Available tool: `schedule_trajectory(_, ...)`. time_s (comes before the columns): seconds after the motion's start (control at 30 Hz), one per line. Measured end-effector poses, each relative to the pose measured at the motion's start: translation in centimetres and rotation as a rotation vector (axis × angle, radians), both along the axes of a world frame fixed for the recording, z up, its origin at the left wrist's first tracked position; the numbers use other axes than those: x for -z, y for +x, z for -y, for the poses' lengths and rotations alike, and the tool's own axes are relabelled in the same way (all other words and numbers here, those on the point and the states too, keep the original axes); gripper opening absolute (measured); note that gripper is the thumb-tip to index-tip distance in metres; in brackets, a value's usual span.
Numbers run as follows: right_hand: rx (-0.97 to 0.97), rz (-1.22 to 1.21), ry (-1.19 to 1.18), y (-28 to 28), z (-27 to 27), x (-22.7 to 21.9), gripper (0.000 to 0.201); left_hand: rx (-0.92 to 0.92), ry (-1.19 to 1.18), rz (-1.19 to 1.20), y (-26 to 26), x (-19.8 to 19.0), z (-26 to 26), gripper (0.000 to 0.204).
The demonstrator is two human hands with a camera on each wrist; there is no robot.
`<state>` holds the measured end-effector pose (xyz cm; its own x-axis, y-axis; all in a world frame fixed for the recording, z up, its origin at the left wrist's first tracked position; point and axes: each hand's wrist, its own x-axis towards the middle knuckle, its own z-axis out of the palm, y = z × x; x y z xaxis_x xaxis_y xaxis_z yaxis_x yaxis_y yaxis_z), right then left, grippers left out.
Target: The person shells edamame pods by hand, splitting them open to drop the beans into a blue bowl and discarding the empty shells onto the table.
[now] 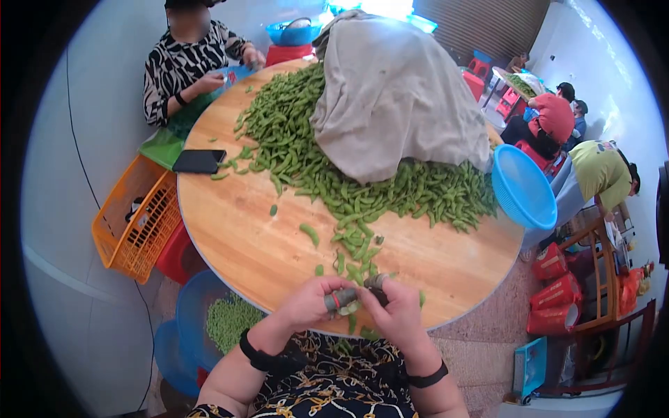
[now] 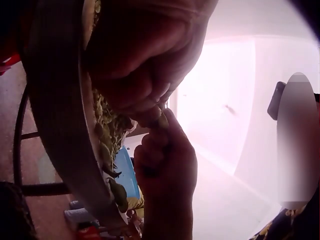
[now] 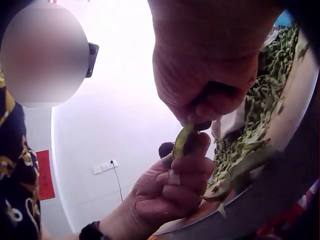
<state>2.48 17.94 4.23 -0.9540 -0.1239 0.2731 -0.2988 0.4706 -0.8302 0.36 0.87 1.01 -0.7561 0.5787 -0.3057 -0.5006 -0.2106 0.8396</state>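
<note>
L hand (image 1: 311, 304) & R hand (image 1: 403, 313) both pinch a pod (image 3: 180, 144); prob. shelling it, next needs a squeeze.

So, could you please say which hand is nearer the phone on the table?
Left. The left hand is below and right of the phone in the head view; the right hand is farther right.
</note>
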Motion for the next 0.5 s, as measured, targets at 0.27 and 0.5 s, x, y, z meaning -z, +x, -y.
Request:
schedule_trajectory(0.27,0.016,-0.065,0.002,-0.1,0.4,0.3,0.015,0.004,0.308,0.121,-0.3,1.3,0.2,0.013)
schedule_trajectory(0.5,-0.011,0.156,-0.267,-0.4,-0.2,1.6,0.013,-0.055,0.266,0.111,0.2,0.5,-0.4,0.015)
